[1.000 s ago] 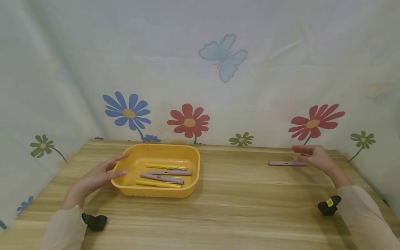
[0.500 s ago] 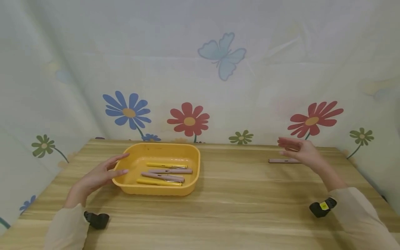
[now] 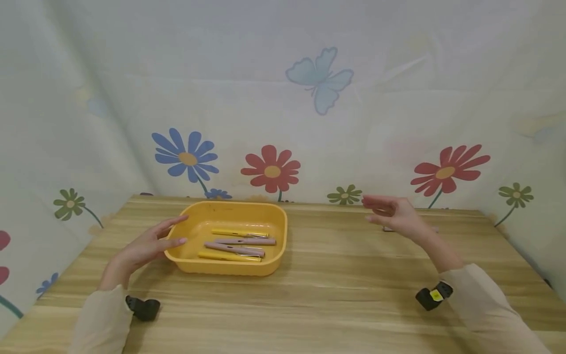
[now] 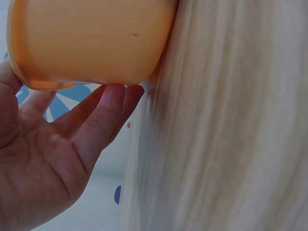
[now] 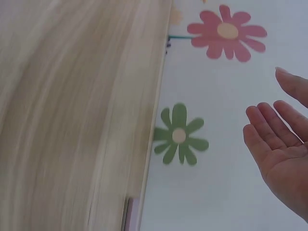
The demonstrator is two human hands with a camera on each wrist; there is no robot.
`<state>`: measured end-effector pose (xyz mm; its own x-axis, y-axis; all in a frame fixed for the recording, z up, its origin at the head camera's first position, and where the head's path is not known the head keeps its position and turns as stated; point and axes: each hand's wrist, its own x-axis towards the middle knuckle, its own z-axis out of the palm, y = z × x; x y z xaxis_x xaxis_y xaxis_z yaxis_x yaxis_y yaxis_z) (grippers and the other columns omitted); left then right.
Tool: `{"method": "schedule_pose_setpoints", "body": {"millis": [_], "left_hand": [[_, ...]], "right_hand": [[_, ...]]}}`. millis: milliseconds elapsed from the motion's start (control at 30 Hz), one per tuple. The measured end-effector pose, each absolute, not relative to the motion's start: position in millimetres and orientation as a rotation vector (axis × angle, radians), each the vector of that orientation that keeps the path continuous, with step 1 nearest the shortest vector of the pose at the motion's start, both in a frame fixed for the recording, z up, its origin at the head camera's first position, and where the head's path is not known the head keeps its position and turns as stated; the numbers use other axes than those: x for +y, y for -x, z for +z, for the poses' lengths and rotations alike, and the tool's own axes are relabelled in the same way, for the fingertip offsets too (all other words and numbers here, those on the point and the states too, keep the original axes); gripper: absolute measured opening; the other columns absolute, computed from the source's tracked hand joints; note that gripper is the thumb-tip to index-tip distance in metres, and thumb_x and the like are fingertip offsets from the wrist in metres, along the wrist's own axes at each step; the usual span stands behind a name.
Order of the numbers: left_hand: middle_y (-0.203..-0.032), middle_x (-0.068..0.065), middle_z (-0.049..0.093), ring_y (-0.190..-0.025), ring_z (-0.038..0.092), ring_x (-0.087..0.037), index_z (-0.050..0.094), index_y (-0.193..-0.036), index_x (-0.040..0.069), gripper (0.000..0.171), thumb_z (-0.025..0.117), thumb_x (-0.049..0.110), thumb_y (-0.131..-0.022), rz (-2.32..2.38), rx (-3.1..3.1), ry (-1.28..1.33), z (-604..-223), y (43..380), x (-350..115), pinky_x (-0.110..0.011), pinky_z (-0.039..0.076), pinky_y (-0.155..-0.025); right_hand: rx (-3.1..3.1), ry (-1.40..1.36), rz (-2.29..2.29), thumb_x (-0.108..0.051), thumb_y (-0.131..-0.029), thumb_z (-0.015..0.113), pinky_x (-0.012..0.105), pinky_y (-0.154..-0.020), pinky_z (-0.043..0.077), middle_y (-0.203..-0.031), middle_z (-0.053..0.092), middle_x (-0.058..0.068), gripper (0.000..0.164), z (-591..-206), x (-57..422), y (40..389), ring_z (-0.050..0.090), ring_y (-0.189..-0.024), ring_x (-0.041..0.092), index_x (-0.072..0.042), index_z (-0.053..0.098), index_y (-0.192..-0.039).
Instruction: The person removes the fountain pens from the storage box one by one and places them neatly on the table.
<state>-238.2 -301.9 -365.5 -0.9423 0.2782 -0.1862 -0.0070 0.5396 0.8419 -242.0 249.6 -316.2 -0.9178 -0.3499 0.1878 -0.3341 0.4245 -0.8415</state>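
A yellow plastic basin (image 3: 230,268) stands at the left of the table. My left hand (image 3: 148,247) grips its left rim, thumb over the edge; in the left wrist view several fingertips (image 4: 113,94) touch the outer wall. Inside lie two yellow pens (image 3: 230,256) and two dusty-pink pens (image 3: 234,249), all with clips. My right hand (image 3: 398,216) is raised over the right side of the table, fingers loosely extended, holding nothing. Behind it a third dusty-pink pen (image 3: 388,229) lies near the back edge, mostly hidden by the hand and wrist; its end (image 5: 131,214) shows in the right wrist view.
The wood-grain table (image 3: 327,295) reaches back to a pale curtain (image 3: 247,88) printed with flowers and a butterfly. Black wrist cameras sit on both arms, the left one (image 3: 143,309) and the right one (image 3: 433,296), close over the tabletop.
My right hand has moved left, away from over the dusty-pink pen, which stays on the table. The left hand keeps its place on the basin; the whole view has shifted slightly.
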Motion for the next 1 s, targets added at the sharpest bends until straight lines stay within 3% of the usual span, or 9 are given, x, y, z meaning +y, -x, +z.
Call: {"method": "schedule_pose_setpoints", "body": {"millis": [300, 633, 1000], "left_hand": [[-0.149, -0.025, 0.002, -0.131, 0.012, -0.049, 0.018, -0.146, 0.016, 0.076, 0.060, 0.035, -0.086, 1.317, 2.512, -0.193, -366.5, 239.1, -301.6, -0.060, 0.034, -0.094], [-0.149, -0.026, 0.004, -0.130, 0.018, -0.048, 0.018, -0.146, 0.014, 0.075, 0.060, 0.034, -0.087, 1.350, 2.495, -0.200, -365.7, 237.6, -303.0, -0.055, 0.039, -0.093], [-0.149, -0.026, 0.002, -0.130, 0.018, -0.047, 0.019, -0.146, 0.014, 0.074, 0.060, 0.032, -0.087, 1.377, 2.475, -0.211, -365.4, 237.8, -301.3, -0.054, 0.040, -0.092]], "right_hand": [[2.524, 0.789, -1.605, -0.004, -0.081, 0.066, 0.036, -0.097, 0.038, -0.124, 0.052, 0.025, 0.051, -316.8, 204.5, 245.7, 0.048, -0.117, 0.033, 0.008, 0.047, -0.127], [2.502, 0.888, -1.566, -0.007, -0.082, 0.066, 0.032, -0.096, 0.041, -0.125, 0.054, 0.020, 0.049, -310.1, 149.8, 249.5, 0.051, -0.116, 0.029, 0.005, 0.049, -0.127], [2.415, 0.974, -1.546, -0.002, -0.083, 0.063, 0.035, -0.095, 0.042, -0.123, 0.054, 0.023, 0.044, -314.1, 96.7, 262.1, 0.052, -0.114, 0.030, 0.009, 0.050, -0.124]]}}
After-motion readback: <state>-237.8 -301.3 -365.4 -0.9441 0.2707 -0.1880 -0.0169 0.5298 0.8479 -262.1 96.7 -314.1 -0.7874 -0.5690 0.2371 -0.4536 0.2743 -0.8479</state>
